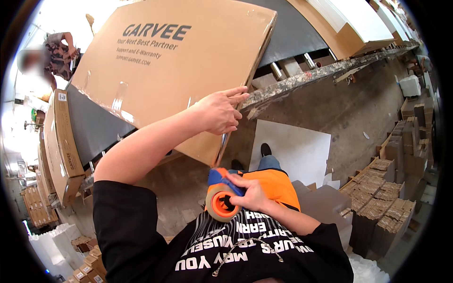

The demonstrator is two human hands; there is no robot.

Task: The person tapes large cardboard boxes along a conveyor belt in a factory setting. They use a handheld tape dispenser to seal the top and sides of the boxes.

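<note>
A large flat cardboard box (165,75) with dark printing lies tilted in front of me, strips of shiny clear tape across its near left side. My left hand (219,111) rests on the box's right edge, its fingers stretched out and apart, the tips reaching past that edge. Close to my body, my right hand (250,193) is closed around the handle of a blue and orange tape dispenser (221,193). A roll of tape sits on the dispenser's orange hub. The dispenser's front end is near the box's lower corner.
A conveyor with a dark belt (299,35) and metal rollers runs under the box. Another carton (63,141) stands on it at left, near a person (59,56). A white sheet (292,148) lies on the floor by my feet. Stacked flat cardboard (382,203) stands at right.
</note>
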